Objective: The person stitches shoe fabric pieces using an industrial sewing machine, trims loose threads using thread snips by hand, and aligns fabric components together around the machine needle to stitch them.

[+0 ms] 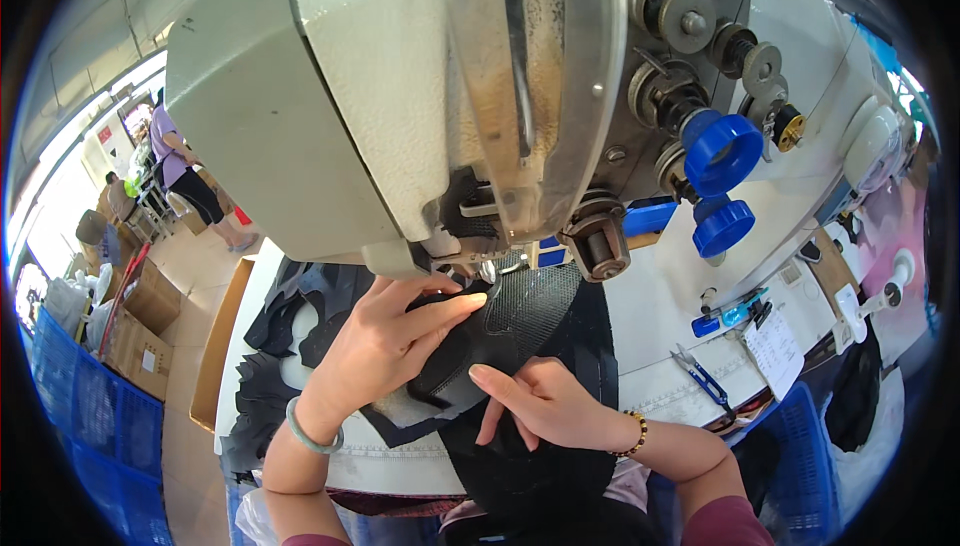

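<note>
A black mesh piece [535,301] lies under the head of a large pale sewing machine [370,96], below the metal presser foot [487,272]. Close to that foot, my left hand [385,341] pinches the piece with thumb and forefinger brought together; its other fingers are partly hidden by the machine head. My right hand [560,406] is at the near right edge of the mesh, thumb stretched out over it and fingers spread apart, loosely bent. Dark fabric [530,466] hangs below this hand toward my lap.
Cut black pieces [265,401] lie left of my left arm. Blue-handled thread snips [705,376], a paper sheet [773,351] and a blue tool [725,316] rest on the right tabletop. Blue crates [100,426] stand left, with a person [180,166] farther back.
</note>
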Demonstrator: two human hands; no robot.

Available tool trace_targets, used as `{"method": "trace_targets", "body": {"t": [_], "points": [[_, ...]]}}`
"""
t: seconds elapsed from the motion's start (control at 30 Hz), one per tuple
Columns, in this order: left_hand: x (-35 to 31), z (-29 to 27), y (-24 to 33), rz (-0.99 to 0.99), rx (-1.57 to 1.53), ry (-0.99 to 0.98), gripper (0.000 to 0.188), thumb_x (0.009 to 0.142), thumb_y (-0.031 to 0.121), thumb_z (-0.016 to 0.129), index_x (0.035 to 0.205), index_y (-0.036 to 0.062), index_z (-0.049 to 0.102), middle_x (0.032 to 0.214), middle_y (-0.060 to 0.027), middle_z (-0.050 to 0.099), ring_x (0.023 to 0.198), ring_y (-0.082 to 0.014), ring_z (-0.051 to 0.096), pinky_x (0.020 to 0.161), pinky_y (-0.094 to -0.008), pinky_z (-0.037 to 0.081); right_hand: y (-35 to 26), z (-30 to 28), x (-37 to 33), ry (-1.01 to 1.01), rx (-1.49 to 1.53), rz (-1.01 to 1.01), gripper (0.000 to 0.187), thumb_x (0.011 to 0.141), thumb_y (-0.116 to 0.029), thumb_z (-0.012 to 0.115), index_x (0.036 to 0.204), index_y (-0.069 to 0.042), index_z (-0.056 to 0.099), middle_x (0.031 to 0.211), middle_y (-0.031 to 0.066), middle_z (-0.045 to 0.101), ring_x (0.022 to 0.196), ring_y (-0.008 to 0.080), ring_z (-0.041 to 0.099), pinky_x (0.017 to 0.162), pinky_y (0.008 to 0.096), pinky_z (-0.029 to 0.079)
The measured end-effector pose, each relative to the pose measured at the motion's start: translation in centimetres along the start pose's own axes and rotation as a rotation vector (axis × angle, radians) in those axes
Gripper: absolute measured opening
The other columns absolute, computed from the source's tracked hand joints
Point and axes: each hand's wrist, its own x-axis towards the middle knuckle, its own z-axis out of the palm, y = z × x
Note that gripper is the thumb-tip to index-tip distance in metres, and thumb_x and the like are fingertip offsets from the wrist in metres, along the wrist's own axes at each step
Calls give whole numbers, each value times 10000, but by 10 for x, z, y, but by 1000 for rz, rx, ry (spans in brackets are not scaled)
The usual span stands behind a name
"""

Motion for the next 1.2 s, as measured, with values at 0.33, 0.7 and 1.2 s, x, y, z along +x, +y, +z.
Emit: {"method": "trace_targets", "body": {"t": [0.33, 0.7, 1.2], "points": [[1, 7, 14, -19, 41, 72, 340, 709, -16, 676, 1028, 97, 713, 939, -52, 620, 848, -243, 572, 776, -331, 492, 6, 6, -1, 6, 258, -42, 541, 992, -413, 433, 648, -3, 509, 644, 166, 671, 320, 98, 478, 305, 201, 311], [-3, 23, 29, 52, 314, 112, 396, 686, 25, 670, 1079, 2, 630, 918, -97, 542, 825, -237, 554, 653, -309, 511, -2, 3, -2, 158, 358, -92, 406, 995, -313, 457, 800, 26, 566, 603, 95, 616, 369, 115, 518, 303, 216, 326], [3, 63, 81, -153, 867, 145, 391, 702, 21, 587, 1084, -60, 601, 1021, -161, 583, 814, -234, 568, 606, -274, 504, 18, -21, 9, 402, 417, -272, 206, 932, -165, 579, 993, 15, 658, 847, -16, 643, 717, 10, 531, 617, 173, 436]]}}
